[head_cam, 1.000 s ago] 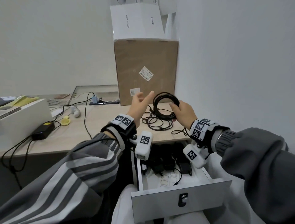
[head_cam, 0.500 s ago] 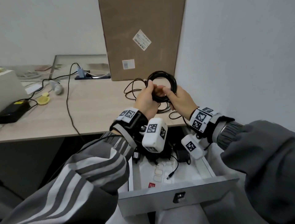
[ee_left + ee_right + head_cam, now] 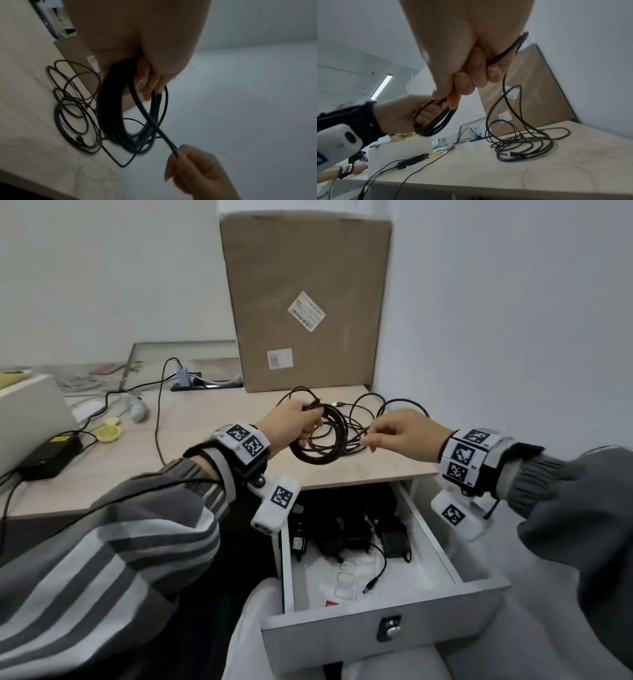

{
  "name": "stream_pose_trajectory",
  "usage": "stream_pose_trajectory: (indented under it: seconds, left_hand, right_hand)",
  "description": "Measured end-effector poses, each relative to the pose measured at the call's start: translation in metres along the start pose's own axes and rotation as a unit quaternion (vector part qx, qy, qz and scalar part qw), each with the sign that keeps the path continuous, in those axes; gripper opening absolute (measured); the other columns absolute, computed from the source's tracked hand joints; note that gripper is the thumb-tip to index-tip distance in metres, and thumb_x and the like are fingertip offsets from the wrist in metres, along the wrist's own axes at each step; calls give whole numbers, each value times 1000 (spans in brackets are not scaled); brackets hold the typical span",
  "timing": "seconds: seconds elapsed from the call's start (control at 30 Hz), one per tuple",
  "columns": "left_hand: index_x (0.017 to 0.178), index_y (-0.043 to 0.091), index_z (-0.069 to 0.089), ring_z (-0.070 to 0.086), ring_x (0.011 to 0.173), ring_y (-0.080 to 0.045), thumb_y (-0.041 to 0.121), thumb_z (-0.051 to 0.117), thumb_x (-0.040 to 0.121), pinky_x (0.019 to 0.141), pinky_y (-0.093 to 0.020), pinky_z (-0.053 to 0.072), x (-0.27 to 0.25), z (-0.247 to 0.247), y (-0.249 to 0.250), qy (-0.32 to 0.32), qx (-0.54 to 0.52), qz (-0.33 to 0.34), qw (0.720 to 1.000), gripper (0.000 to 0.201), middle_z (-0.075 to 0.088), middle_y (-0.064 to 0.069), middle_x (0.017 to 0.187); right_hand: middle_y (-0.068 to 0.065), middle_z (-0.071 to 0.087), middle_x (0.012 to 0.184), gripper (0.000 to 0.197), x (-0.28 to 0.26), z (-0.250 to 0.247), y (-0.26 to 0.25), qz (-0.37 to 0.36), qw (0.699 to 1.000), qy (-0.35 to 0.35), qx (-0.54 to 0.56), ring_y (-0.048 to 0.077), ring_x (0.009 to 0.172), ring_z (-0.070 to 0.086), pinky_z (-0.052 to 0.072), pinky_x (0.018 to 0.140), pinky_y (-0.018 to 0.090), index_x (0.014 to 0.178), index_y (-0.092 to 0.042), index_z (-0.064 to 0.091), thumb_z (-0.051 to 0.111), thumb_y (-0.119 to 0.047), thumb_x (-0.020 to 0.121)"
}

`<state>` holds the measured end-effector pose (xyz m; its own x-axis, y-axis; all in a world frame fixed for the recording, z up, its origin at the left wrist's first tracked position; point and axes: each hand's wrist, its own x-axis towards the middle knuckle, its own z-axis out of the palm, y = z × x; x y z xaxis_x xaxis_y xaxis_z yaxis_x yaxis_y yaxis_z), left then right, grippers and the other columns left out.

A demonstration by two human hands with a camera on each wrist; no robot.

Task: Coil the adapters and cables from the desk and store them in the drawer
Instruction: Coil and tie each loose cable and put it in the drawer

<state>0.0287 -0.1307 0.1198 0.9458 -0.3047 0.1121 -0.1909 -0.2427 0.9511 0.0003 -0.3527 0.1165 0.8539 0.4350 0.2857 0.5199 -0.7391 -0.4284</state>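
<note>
- Coiled black cable [image 3: 317,445] hangs from my left hand [image 3: 289,428], whose fingers [image 3: 145,81] are curled through the loops, holding the bundle up above the desk [image 3: 191,436].
- From the coil one strand runs across to my right hand [image 3: 399,436], just to the right of the left one, where thumb and fingertips [image 3: 453,100] pinch it; the other fingers are folded in around the same strand.
- Beyond both hands a loose tangle of thinner black cables [image 3: 363,412] lies on the desk, and the strand I pinch trails down into it.
- Behind that tangle a tall cardboard box [image 3: 305,302] stands upright against the white wall, with a label on its face.
- Below my hands the drawer [image 3: 383,635] stands pulled out from under the desk edge; several black adapters [image 3: 356,529] lie at its back, and a thin lead with a barrel plug [image 3: 368,589] lies toward its front.
- Well to the left of my left hand a black power brick [image 3: 51,455] lies on the desk beside a white case [image 3: 30,412], with its cables running past it.
- Nearer, still to the left, I see a small yellow object [image 3: 109,433] and a white item [image 3: 138,410] I cannot make out.
- Farther back, left of the box, a small blue plug [image 3: 182,374] stands in a dark strip.
</note>
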Motion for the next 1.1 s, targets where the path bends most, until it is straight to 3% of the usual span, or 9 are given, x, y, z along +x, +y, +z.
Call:
stream_pose_trajectory:
  seconds: [0.13,0.27,0.37,0.47,0.53,0.7,0.8,0.93,1.1]
  left_hand:
    - [77,8,48,25,39,-3,19,40,103,40,-15,26,-21,-7,14,-26,-142,-7,989,30,29,12,45]
    - [79,9,48,25,34,-2,24,39,104,37,-14,29,-29,-16,42,43,-372,14,927,30,31,11,42]
    - [76,7,48,24,31,-2,24,38,104,35,-13,26,-34,-10,65,64,-452,14,890,34,30,11,39]
    - [77,8,47,23,31,-1,23,39,104,34,-14,23,-38,-11,71,46,-342,17,938,32,30,12,39]
    - [78,8,48,24,34,-1,20,41,103,35,-15,22,-40,-18,65,44,-230,18,972,28,31,12,42]
    - [78,8,49,25,38,-4,17,44,102,36,-16,23,-50,-17,46,-15,-29,-20,999,27,28,5,53]
    - [77,9,48,28,40,-8,17,46,101,37,-17,25,-53,-7,40,-38,83,-30,995,25,33,2,55]
    - [80,9,52,37,49,-16,24,46,99,42,-22,35,-53,4,35,-77,259,-34,962,25,42,-1,60]
    - [81,13,51,45,58,-21,30,47,97,53,-28,40,-57,9,37,-117,372,-32,920,24,48,-1,66]
  right_hand:
    - [-12,49,47,27,-8,-10,-18,32,999,-6,-8,2,46,43,32,51,13,81,-13,68,60,-37,90]
    - [-17,49,41,30,-18,-5,-39,41,998,-28,41,2,41,41,33,51,18,80,-11,70,53,-29,96]
    - [-15,49,39,30,-22,8,-51,47,998,-40,27,2,40,42,34,52,17,79,-13,70,52,-29,96]
    - [-18,49,40,35,-19,-1,-50,55,998,-13,-5,-2,44,47,31,51,13,71,-12,67,53,-34,95]
    - [-9,45,40,43,-18,-13,-45,55,998,1,-35,3,43,44,30,51,17,63,-10,64,57,-41,91]
    - [-10,44,44,39,-20,-25,-47,40,997,-37,-48,2,44,41,29,49,15,71,-8,67,65,-45,84]
    - [-16,51,46,38,-17,-23,-56,69,996,-40,-44,-4,47,47,33,55,15,87,-16,66,56,-53,86]
    - [-13,48,66,44,-14,-13,-68,89,994,-48,-33,3,61,49,44,66,23,100,-16,62,47,-57,90]
    - [-8,54,70,37,-9,1,-74,59,987,-112,-103,9,68,50,38,64,26,91,-21,70,63,-56,81]
